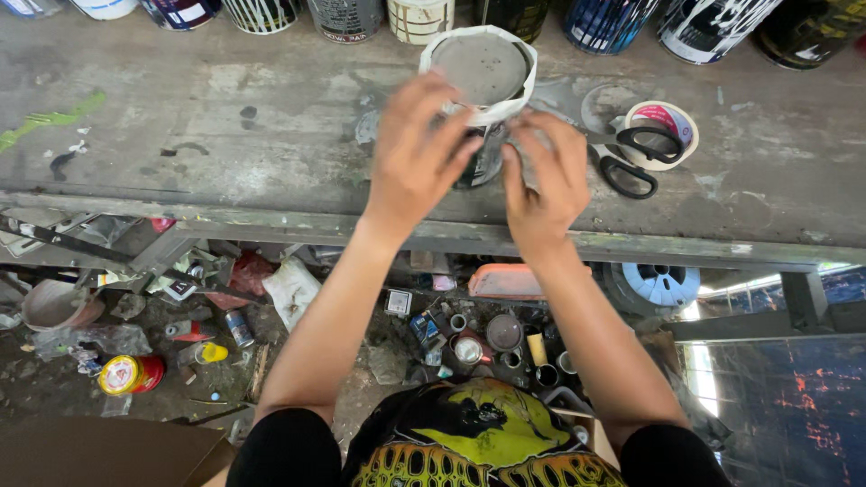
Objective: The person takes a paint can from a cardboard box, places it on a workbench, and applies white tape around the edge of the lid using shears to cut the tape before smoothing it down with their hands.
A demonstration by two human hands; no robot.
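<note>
Partly, we could not read the scene: both hands were motion-blurred, and they covered most of the tin can (pixel 483 90) that we were working on, so its lower body stayed hidden. The row of paint cans (pixel 347 16) at 12 o'clock was cut off by the frame edge.

Our left hand (pixel 417 153) had its fingers spread and laid against the can's 9 o'clock side, touching the pale paper wrap at its rim. Our right hand (pixel 541 176) had curled fingers pressed to the can's 4 o'clock side. Whether either hand truly clamped the can or only touched it, we could not tell through the blur.

The can stood upright near the middle of the workbench (pixel 225 117), its top round, grey and dull, the collar white and creased. The bench was worn, paint-stained wood. At 3 o'clock from the can lay black-handled scissors (pixel 631 158), touching a roll of tape (pixel 666 122). Below the bench edge, small tins and scraps cluttered the floor.
</note>
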